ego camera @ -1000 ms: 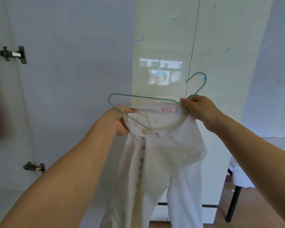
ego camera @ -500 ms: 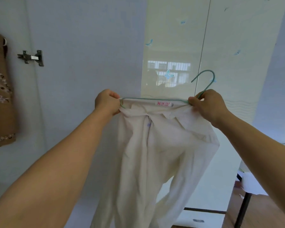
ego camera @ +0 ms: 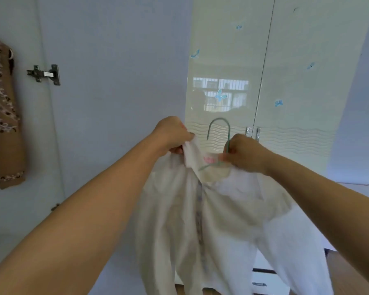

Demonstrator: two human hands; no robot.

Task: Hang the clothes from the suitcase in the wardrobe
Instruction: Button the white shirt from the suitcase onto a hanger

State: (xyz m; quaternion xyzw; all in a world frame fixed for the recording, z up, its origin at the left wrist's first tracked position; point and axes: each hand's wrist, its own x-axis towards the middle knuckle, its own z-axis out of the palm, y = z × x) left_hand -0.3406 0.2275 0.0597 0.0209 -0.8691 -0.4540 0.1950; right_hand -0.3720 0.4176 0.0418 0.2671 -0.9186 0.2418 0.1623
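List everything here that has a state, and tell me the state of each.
Shirt: buttoned, partly on the hanger, dangling.
Hanger: hook upright, hooked on nothing.
Left hand: grip on the shirt collar.
Right hand: grip on the hanger neck.
Wardrobe door: swung open.
Patterned garment: hanging already.

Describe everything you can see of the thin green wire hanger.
The thin green wire hanger looks like coated metal. Its rounded hook stands upright above the collar of the white button-front shirt; its lower bar slants inside the neckline, mostly hidden by cloth. The right hand pinches its neck, and the left hand grips the collar beside it.
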